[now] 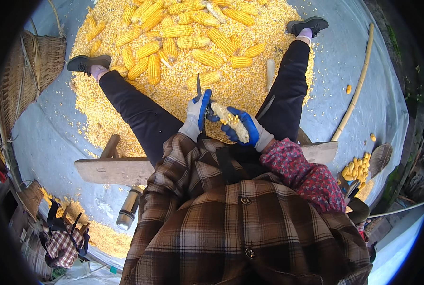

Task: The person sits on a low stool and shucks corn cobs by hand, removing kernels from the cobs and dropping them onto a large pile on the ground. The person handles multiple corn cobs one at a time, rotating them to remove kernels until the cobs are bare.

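Note:
My left hand (197, 111), in a grey and blue work glove, grips a dark narrow tool (198, 85) whose pointed end sticks up past the fingers; its lower part is hidden. Held in my right hand (246, 126), gloved the same way, is a corn cob (230, 120) that is mostly bare, with a few yellow kernels still on it. The cob slants between both hands, its upper end close to the left fingers. Beyond them, several full ears of corn (206, 58) lie on a wide spread of loose kernels (123, 96) between my outstretched legs.
I sit on a wooden bench (115, 170). A woven basket (42, 64) stands at far left, a metal flask (129, 208) behind the bench. A bamboo pole (356, 85) lies on the sheet at right, near a small basket (380, 159). Another person (64, 245) is at lower left.

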Demonstrator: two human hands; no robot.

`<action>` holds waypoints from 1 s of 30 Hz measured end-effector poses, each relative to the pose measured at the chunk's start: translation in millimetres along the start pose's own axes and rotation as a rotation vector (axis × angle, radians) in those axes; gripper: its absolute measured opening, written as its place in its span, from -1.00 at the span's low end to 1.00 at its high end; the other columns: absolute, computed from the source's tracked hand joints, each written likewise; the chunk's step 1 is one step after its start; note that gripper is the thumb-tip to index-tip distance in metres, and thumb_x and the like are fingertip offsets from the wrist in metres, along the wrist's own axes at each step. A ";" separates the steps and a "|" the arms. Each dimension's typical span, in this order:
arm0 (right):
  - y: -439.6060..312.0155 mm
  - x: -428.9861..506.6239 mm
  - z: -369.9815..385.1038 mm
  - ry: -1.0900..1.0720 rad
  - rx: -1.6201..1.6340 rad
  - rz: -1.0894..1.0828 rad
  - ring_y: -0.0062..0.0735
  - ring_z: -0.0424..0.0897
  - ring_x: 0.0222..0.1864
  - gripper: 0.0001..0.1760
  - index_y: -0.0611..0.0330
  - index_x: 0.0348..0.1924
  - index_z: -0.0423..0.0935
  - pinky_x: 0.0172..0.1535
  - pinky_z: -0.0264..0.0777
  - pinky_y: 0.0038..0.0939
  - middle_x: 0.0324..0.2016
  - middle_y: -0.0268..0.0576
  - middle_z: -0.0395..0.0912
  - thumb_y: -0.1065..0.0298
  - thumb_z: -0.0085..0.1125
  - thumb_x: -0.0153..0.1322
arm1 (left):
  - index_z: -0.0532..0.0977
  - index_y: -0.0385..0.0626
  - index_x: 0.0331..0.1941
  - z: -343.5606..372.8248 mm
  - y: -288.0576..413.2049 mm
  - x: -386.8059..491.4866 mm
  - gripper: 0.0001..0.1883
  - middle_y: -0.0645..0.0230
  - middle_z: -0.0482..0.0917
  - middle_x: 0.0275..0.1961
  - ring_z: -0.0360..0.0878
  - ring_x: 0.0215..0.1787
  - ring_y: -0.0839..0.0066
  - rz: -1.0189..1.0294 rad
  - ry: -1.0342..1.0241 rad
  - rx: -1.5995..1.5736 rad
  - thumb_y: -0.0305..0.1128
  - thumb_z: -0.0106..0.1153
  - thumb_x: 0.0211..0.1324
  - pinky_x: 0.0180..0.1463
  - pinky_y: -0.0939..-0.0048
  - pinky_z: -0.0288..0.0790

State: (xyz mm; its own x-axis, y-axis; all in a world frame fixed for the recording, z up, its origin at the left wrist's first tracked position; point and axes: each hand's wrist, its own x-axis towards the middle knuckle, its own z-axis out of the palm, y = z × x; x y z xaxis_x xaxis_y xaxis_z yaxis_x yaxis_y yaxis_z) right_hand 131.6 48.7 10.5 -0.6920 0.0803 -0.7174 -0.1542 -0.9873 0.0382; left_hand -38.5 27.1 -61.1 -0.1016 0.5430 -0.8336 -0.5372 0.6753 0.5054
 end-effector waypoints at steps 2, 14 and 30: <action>-1.3 14.7 -10.6 0.051 0.073 -0.037 -0.47 0.42 -0.65 -0.55 0.09 -0.04 0.37 -0.61 0.36 -0.49 -0.53 -0.17 0.46 -0.07 -0.18 0.44 | 0.53 -0.13 -0.34 -0.3 1.6 -1.3 -0.65 0.35 0.57 -0.41 0.49 -0.50 0.56 0.045 -0.015 -0.027 -0.05 0.20 0.04 -0.44 0.51 0.39; 14.9 85.9 28.0 0.602 -0.964 -0.495 -0.17 0.56 -0.57 -0.63 0.20 -0.52 0.49 -0.49 0.42 -0.27 -0.60 0.00 0.52 0.09 -0.09 0.37 | 0.48 -0.13 -0.10 -1.7 -9.6 3.8 -0.52 0.39 0.53 -0.25 0.44 -0.26 0.58 0.141 0.211 0.228 0.01 0.19 0.02 -0.21 0.49 0.36; 4.9 83.7 -4.0 0.265 0.040 -0.273 -0.20 0.49 -0.54 -0.66 0.07 -0.23 0.45 -0.47 0.42 -0.24 -0.50 -0.13 0.50 0.02 -0.17 0.44 | 0.44 -0.09 -0.07 -5.1 -12.2 5.5 -0.46 0.41 0.47 -0.40 0.39 -0.37 0.57 0.133 0.101 0.084 0.11 0.11 0.04 -0.29 0.47 0.32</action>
State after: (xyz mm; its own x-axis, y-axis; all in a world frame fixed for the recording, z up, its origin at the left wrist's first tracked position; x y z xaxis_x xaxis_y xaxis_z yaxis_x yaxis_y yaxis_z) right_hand 75.8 50.0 -52.1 -0.4158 0.2963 -0.8598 -0.3390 -0.9278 -0.1558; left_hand -36.8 19.3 -73.0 -0.2532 0.5802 -0.7741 -0.4418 0.6425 0.6261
